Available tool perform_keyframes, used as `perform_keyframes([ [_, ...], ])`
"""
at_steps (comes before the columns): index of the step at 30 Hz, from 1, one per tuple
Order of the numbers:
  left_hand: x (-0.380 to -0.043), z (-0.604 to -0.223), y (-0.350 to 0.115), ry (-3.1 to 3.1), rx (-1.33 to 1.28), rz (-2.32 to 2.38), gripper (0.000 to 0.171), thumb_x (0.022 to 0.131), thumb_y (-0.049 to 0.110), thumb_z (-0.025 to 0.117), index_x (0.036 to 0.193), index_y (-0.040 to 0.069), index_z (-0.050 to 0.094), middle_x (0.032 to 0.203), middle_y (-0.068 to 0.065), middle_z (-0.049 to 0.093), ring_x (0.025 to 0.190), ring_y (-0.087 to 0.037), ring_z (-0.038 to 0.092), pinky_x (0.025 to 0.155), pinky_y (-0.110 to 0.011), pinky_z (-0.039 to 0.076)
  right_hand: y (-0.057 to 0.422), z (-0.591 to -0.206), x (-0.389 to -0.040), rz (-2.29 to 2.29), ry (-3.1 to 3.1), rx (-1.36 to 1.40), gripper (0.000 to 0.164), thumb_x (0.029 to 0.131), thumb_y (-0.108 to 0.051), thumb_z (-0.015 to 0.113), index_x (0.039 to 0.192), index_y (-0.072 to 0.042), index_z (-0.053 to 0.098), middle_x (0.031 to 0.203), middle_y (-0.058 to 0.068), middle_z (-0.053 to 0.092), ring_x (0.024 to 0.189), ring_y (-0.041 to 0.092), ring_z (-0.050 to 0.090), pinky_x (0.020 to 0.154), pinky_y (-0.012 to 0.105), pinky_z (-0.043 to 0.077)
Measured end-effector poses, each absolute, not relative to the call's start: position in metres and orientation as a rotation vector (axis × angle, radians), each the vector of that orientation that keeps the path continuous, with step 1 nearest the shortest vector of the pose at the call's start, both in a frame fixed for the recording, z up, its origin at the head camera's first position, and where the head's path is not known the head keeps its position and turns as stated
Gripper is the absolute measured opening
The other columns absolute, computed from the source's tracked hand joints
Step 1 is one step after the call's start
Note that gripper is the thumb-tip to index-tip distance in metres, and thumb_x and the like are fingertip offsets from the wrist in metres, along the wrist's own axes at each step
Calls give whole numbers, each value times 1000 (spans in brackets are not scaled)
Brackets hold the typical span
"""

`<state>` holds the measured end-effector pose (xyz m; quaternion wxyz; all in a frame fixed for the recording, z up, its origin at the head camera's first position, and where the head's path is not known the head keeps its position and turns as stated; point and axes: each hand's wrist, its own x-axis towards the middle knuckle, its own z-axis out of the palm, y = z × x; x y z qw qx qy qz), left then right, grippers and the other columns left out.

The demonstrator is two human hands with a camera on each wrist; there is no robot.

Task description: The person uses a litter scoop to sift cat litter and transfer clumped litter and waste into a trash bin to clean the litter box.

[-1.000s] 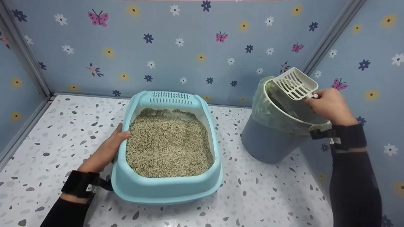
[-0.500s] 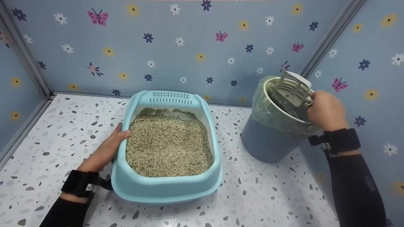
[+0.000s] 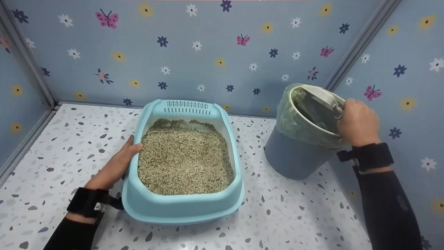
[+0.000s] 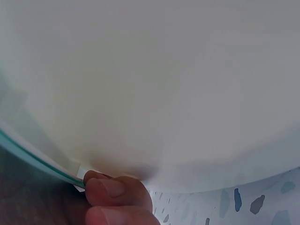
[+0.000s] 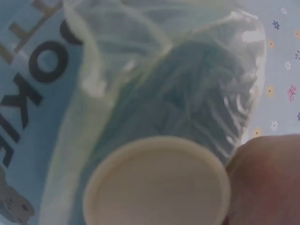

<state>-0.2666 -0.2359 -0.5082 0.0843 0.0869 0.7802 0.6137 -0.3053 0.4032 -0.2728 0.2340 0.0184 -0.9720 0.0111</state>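
A light-blue litter box point(image 3: 183, 205) full of beige granular litter point(image 3: 187, 163) sits on the floor. My left hand point(image 3: 116, 163) grips its left side, thumb over the rim; in the left wrist view, fingertips point(image 4: 115, 190) curl under the rim's edge. Over at the right, my right hand point(image 3: 359, 123) holds a cream slotted litter scoop point(image 3: 321, 96) by its handle. The scoop's head is tipped down into the mouth of a blue bin point(image 3: 295, 158), so its slots are hidden. A pale green liner bag point(image 3: 289, 119) folds over the bin's rim.
A flowered blue wall panel point(image 3: 208, 34) stands behind the box and bin, with another close at the right point(image 3: 416, 139). Grey-speckled white floor point(image 3: 263, 215) lies in front and between box and bin. Dark lettering point(image 5: 47, 61) marks the bin's side.
My right hand has turned the scoop from face-up above the bin to tipped down inside its mouth, moving slightly left. The left hand and litter box have stayed put.
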Motion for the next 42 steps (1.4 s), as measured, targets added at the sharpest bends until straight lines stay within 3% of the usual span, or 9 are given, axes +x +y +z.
perform_keyframes([
  [8,-270,-509,-237,2338,241,1808,89,115,62,37,178,24,-13,184,-20,-15,166,-57,2,124,-85,7,401,-271,-304,164,-2695,26,22,93,3,55,111,14,60,101,40,67,85,60,65,74,73,51],
  [15,-270,-509,-238,2335,244,1804,91,115,62,37,178,20,-14,183,-20,-17,166,-57,1,125,-84,7,385,-262,-295,297,-2723,15,33,104,-10,68,127,14,64,115,39,71,89,51,66,78,66,54],
  [24,-270,-508,-240,2332,266,1828,91,116,59,38,178,20,-15,184,-22,-16,166,-55,3,127,-79,10,326,-250,-290,382,-2660,235,29,104,-16,75,120,8,72,110,28,76,80,35,61,65,40,43],
  [32,-270,-509,-237,2340,264,1824,92,115,60,38,178,17,-15,183,-24,-16,164,-59,6,126,-82,13,264,-256,-297,426,-2745,452,26,106,-16,78,123,3,75,102,18,75,77,29,55,67,40,40],
  [42,-269,-508,-235,2335,268,1830,91,115,60,37,178,20,-14,183,-25,-14,162,-62,12,123,-84,16,182,-296,-304,472,-2957,673,27,108,-19,74,123,3,71,103,13,76,76,24,68,66,40,60],
])
